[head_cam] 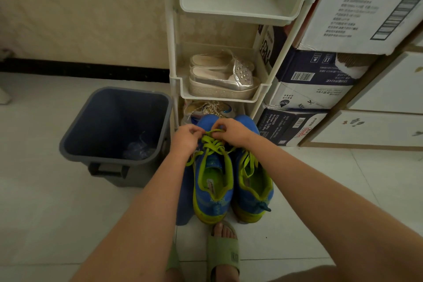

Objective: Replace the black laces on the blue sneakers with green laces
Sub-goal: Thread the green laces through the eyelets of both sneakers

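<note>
Blue sneakers stand side by side just beyond a slippered foot, heels nearest, long axes running straight away, toes pointing at the white shoe rack. Above the left sneaker, near its toe end, the left hand and right hand each pinch the green lace, the two grips close together. Left of the grips stands a grey bin. Beyond them, silver sandals sit on the rack.

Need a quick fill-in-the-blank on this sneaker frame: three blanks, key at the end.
1. ___ blue sneakers stand side by side on the floor.
2. The left hand and right hand both pinch a ___ lace.
3. The dark bin stands on the person's ___ of the sneakers.
Missing words: two; green; left.
</note>
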